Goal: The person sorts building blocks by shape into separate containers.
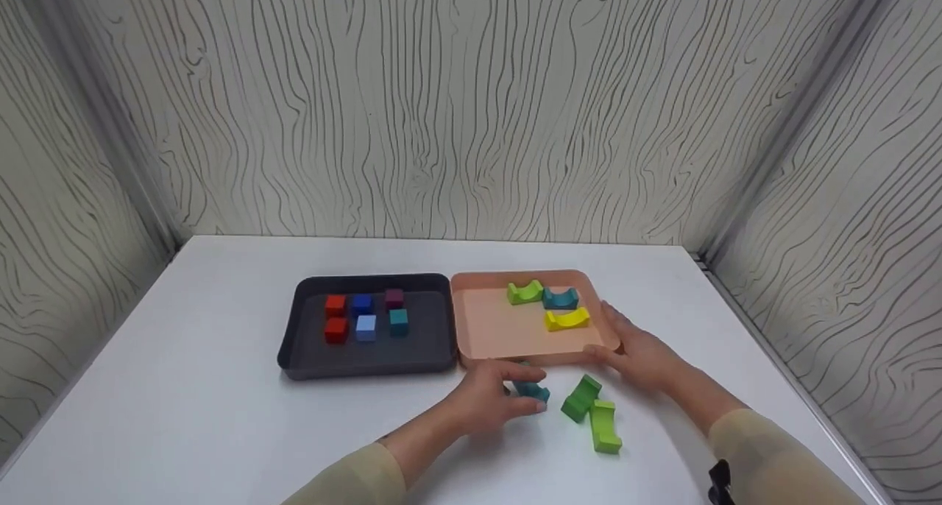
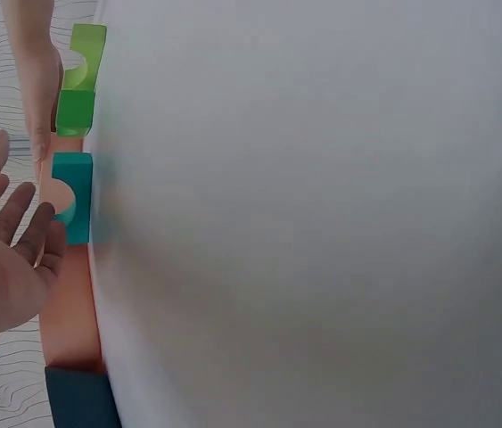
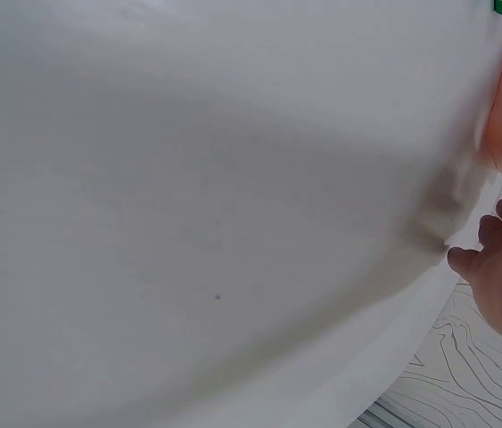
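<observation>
My left hand (image 1: 486, 400) reaches to the front of the pink tray (image 1: 486, 317), thumb and fingers spread beside a teal block with a curved notch (image 1: 535, 392). In the left wrist view, the fingers are loosely bent near that teal block (image 2: 79, 218) and do not close round it. My right hand (image 1: 647, 358) holds the tray's front right corner, thumb at the front and fingers along the right side. On the table between the hands lie a dark green notched block (image 1: 581, 398) and a lime one (image 1: 605, 428), touching or nearly so.
Inside the pink tray are a lime notched block (image 1: 525, 293), a teal one (image 1: 561, 299) and a yellow one (image 1: 567, 320). A dark tray (image 1: 434, 347) adjoins it on the left, with several red, blue, purple and teal cubes. Wood-patterned walls (image 1: 471, 122) enclose the white table (image 1: 184, 387).
</observation>
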The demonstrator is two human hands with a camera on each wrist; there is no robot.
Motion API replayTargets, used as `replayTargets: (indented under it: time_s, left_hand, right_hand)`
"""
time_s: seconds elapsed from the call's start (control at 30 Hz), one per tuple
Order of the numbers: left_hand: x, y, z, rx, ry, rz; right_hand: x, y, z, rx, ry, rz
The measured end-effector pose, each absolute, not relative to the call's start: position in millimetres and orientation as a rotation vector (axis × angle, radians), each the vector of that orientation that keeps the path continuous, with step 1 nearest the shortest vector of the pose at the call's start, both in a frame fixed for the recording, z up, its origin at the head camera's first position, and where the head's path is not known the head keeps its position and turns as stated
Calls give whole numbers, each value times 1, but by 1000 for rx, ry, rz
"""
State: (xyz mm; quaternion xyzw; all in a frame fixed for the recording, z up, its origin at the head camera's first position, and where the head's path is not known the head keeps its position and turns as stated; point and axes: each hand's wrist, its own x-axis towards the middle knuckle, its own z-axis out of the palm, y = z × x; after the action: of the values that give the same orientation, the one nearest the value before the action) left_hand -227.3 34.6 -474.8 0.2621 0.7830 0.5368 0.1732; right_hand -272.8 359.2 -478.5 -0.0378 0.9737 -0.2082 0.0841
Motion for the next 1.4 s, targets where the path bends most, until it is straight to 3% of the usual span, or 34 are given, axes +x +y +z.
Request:
replayTargets:
  time_s: [0.87, 1.4]
  left_hand:
    - [-219, 25, -487, 696, 2169, 1604]
    - [-206, 10, -498, 339, 2317, 1792]
  right_hand:
    - [-276, 359, -480, -101, 2908, -656]
    - [-274, 358, -479, -93, 2892, -645]
